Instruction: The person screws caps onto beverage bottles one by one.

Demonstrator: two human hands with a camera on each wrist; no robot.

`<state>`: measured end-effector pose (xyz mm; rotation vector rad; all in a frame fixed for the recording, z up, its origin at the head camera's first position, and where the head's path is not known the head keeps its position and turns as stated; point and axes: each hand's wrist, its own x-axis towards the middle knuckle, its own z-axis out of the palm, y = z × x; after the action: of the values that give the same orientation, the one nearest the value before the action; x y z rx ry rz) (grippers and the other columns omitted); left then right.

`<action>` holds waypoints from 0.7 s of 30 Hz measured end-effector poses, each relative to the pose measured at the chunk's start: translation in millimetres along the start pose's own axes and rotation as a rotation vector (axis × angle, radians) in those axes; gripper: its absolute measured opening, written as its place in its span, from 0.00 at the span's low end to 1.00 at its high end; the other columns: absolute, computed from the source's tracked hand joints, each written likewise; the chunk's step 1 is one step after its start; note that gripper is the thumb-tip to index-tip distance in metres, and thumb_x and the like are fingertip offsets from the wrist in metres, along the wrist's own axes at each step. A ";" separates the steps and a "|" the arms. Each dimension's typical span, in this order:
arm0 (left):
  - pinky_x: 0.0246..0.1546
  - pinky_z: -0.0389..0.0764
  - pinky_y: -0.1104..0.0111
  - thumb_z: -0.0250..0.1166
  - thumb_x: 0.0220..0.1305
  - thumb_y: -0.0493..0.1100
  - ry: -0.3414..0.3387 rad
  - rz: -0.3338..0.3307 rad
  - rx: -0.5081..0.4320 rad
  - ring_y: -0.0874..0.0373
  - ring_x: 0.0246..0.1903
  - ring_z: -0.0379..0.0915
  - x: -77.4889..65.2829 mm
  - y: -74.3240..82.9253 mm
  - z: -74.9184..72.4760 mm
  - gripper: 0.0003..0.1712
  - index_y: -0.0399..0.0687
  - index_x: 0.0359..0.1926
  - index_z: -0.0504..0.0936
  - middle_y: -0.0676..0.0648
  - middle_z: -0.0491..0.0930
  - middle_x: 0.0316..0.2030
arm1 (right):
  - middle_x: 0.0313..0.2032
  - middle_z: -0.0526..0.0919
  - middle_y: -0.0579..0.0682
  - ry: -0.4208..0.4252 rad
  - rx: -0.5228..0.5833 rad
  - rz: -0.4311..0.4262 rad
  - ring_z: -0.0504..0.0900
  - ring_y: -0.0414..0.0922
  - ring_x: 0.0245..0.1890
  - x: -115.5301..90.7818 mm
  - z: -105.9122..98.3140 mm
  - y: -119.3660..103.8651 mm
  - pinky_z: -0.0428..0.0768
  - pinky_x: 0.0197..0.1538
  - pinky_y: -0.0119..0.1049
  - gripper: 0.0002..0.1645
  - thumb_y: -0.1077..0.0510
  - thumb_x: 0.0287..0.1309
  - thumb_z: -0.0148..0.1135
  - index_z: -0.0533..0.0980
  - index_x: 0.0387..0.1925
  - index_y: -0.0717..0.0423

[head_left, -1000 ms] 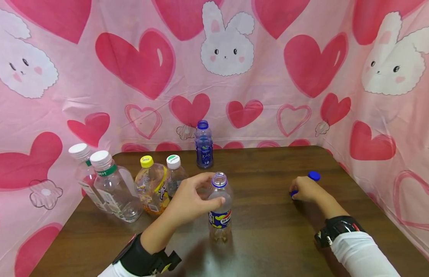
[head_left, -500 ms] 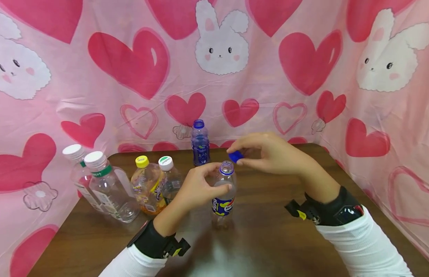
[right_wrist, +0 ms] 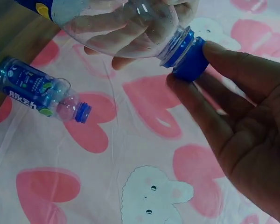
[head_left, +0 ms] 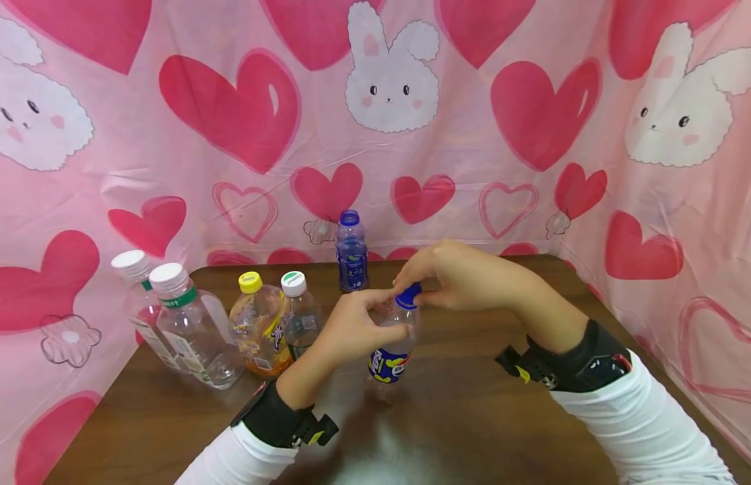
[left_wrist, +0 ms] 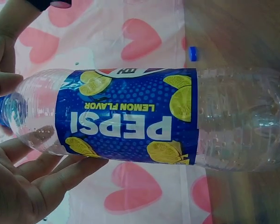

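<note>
A clear Pepsi bottle (head_left: pixel 390 364) with a blue lemon-flavor label stands near the middle of the table, its top leaning slightly right. My left hand (head_left: pixel 360 330) grips it around the upper body from the left, thumb in front. At the mouth, my right hand (head_left: pixel 472 276) pinches a blue bottle cap (head_left: pixel 408 296) between thumb and fingers. The right wrist view has this cap (right_wrist: pixel 191 63) at the end of the neck, a little askew, with clear threads and a blue ring below it.
An uncapped blue-tinted bottle (head_left: pixel 352 259) stands at the back. To the left are a yellow-capped bottle (head_left: pixel 260 327), a white-capped bottle (head_left: pixel 301 316) and two larger clear bottles (head_left: pixel 196 337). Another blue cap (left_wrist: pixel 192 53) lies on the wooden table (head_left: pixel 472 417), beneath a heart-print cloth backdrop (head_left: pixel 460 148).
My right hand has picked a blue cap off the table at the right and brought it left onto the bottle's mouth. My left hand stays on the bottle, which now leans slightly.
</note>
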<state>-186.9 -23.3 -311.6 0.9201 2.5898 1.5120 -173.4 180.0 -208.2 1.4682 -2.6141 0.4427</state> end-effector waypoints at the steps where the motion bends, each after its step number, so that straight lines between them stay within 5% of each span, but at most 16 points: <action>1: 0.40 0.82 0.63 0.73 0.52 0.50 0.001 0.000 -0.001 0.56 0.41 0.79 0.1 -0.5 0.8 0.28 0.45 0.54 0.83 0.51 0.84 0.41 | 0.38 0.87 0.45 0.004 -0.017 0.017 0.83 0.40 0.39 0.5 0.8 -0.6 0.82 0.44 0.33 0.13 0.65 0.52 0.72 0.85 0.42 0.57; 9: 0.40 0.82 0.61 0.73 0.51 0.52 0.009 -0.022 0.001 0.57 0.42 0.78 -1.2 -1.4 2.0 0.21 0.52 0.46 0.86 0.55 0.84 0.39 | 0.22 0.79 0.41 0.053 -0.139 0.131 0.73 0.36 0.20 5.7 9.4 -1.3 0.78 0.28 0.28 0.14 0.49 0.57 0.69 0.84 0.35 0.56; 13: 0.40 0.82 0.61 0.74 0.51 0.53 0.002 -0.032 0.001 0.57 0.43 0.78 -2.7 0.3 -0.3 0.24 0.52 0.49 0.85 0.55 0.84 0.41 | 0.36 0.83 0.43 0.047 -0.050 0.122 0.80 0.38 0.34 1.5 4.2 -1.4 0.82 0.39 0.33 0.18 0.50 0.57 0.69 0.81 0.46 0.56; 17: 0.39 0.82 0.62 0.73 0.51 0.52 -0.005 -0.020 0.012 0.57 0.42 0.78 -3.7 1.1 -2.4 0.25 0.48 0.50 0.85 0.53 0.84 0.40 | 0.51 0.81 0.47 0.015 0.041 -0.019 0.77 0.45 0.55 -1.2 -2.1 -0.3 0.79 0.54 0.42 0.20 0.60 0.53 0.72 0.81 0.49 0.54; 21: 0.39 0.82 0.63 0.73 0.52 0.50 -0.011 -0.015 0.014 0.56 0.42 0.78 -4.3 1.7 -3.9 0.24 0.47 0.50 0.85 0.53 0.84 0.39 | 0.46 0.84 0.45 -0.012 0.079 -0.083 0.79 0.43 0.51 -0.5 -2.4 -3.0 0.80 0.51 0.38 0.16 0.67 0.51 0.71 0.84 0.44 0.54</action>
<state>-183.6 -27.9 -309.4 0.9056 2.5975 1.4827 -170.7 179.7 -205.4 1.6007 -2.5612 0.5353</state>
